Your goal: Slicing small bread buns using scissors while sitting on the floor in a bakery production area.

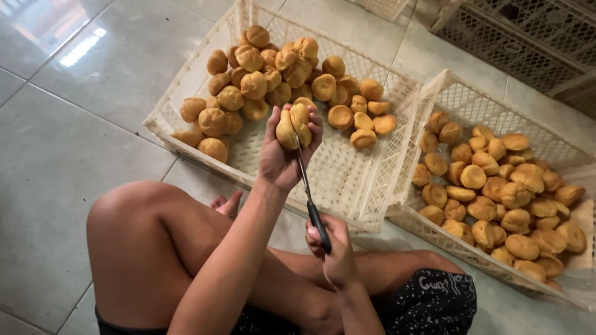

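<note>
- Gripping a puff (293,126) is the left hand (282,158), fingers (313,127) curled round it from both sides, closed snug but not crushing it, thumb side toward the camera.
- Scissors (308,192) come up from below, blades running into the puff's seam, so it looks mid-cut, split partway down its side.
- Right hand (335,248) is wrapped shut around the dark handles, low by the lap. Can't tell how far the blades are parted, they're too thin here.
- My read: this is the slitting step, one puff at a time. The next move probably calls for a short, controlled snip that stops before it goes all the way through, with the left fingers kept off the blade line, since the tips sit right beside it.
- Puff is held up in the air, over the near edge of the left crate (186,102), touching nothing but fingers and blades.
- Left crate has a heap at the far end and bare mesh near the hand.
- Right crate (434,93) sits just beside it, touching, with its own layer of puffs.
- Person sits cross-legged on a tiled floor (56,155), more crates stacked top right.
</note>
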